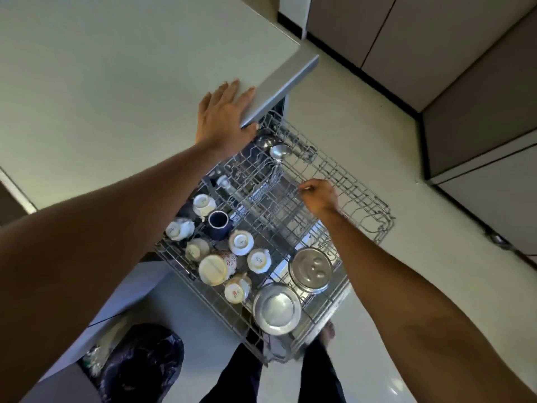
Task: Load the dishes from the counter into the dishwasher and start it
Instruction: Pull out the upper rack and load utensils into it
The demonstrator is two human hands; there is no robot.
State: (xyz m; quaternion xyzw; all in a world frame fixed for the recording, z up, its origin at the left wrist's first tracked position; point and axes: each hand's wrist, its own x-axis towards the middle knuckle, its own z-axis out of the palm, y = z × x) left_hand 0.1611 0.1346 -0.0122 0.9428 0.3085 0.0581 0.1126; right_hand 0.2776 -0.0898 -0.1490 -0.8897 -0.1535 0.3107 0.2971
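Closest in, the person stands in dark trousers (pixel 247 373) with a bare foot (pixel 329 334) on the pale floor (pixel 377 141), and a black bin bag (pixel 139 365) sits just to their left. In front of the legs a cup rack (pixel 252 341) is pulled well out of the dishwasher (pixel 283 106). On its near end two steel bowls (pixel 276 308) lie mouth down side by side. Past them stand a patterned mug (pixel 216 267), several white cups (pixel 241 242) turned upside down, and a blue cup (pixel 218 223) with its mouth up. Above that, a top rack (pixel 363 199) juts out to the right, bare along most of its wire. The right hand (pixel 319 196) is at its middle, fingers curled in and grasping one of the wires. Farther along, near the machine's mouth, two ladles (pixel 280 151) lie in the top rack with their bowls showing. Just beyond them the left hand (pixel 223 117) rests on the edge of the counter (pixel 101 82), fingers straight and released, flat on the top, with the thumb hanging down over the steel trim (pixel 284 85). So the dishes are in the racks, and both racks are out. Across the floor, grey cupboards (pixel 436 53) line the far wall.
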